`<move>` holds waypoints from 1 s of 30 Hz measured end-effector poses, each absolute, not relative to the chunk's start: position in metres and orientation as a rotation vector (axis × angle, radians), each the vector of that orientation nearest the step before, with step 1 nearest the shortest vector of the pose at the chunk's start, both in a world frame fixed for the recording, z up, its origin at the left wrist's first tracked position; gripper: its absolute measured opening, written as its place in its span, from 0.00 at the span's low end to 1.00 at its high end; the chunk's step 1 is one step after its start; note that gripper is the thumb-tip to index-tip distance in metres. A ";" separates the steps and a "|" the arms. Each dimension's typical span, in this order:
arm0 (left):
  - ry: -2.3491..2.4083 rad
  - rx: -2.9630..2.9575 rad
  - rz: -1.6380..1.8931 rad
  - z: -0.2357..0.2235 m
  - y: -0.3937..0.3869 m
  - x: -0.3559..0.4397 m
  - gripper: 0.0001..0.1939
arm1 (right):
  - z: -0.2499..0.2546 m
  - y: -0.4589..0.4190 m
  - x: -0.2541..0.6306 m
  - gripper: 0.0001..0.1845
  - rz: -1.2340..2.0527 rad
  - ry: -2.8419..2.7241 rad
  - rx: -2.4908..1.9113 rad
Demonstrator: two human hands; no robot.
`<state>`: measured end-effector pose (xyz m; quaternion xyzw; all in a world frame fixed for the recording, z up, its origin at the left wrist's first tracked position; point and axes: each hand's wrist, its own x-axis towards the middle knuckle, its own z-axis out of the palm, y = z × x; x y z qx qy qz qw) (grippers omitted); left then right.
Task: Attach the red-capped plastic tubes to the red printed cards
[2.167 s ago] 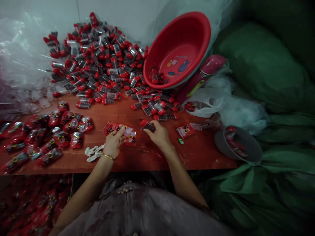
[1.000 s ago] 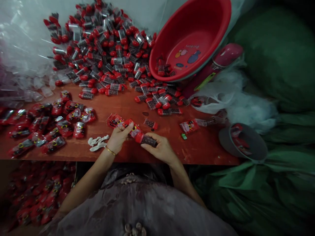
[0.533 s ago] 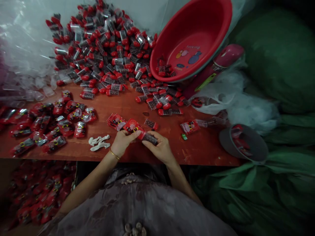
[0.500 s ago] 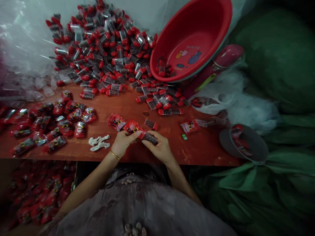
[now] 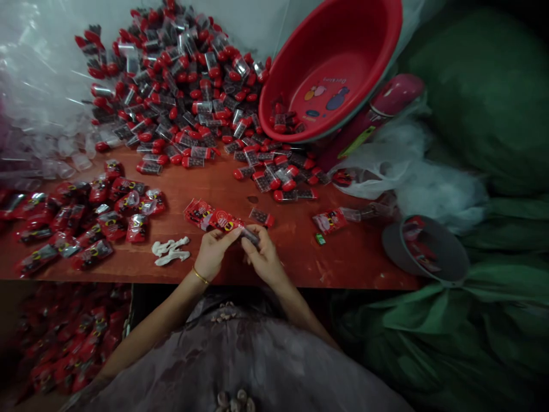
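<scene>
My left hand is closed, its thumb and fingers pinching a red printed packet. In my right hand is a small clear tube with dark contents, its near end against the packet's edge; whether it sits inside the packet I cannot tell. Several more flat red packets lie just beyond my left fingers. Another filled tube with a red end rests on the table just past my right fingertips.
A heap of red-capped tubes covers the back of the table. Filled red packets lie at the left, near crumpled white scraps. A red basin leans at the back right; a grey bucket stands at the right edge.
My right hand has moved left and slightly closer to my left hand, bringing the tube against the packet; less of the tube shows now. My left hand keeps its pinch.
</scene>
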<state>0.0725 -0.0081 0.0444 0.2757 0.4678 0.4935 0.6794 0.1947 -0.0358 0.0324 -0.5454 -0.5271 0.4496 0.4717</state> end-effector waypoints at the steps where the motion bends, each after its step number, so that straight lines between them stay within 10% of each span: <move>1: 1.060 0.634 1.113 0.045 -0.007 0.071 0.13 | 0.032 -0.036 0.196 0.13 1.168 -1.283 -1.299; 30: 0.875 0.586 1.118 0.058 -0.005 0.080 0.16 | 0.041 -0.045 0.180 0.13 1.070 -1.027 -1.322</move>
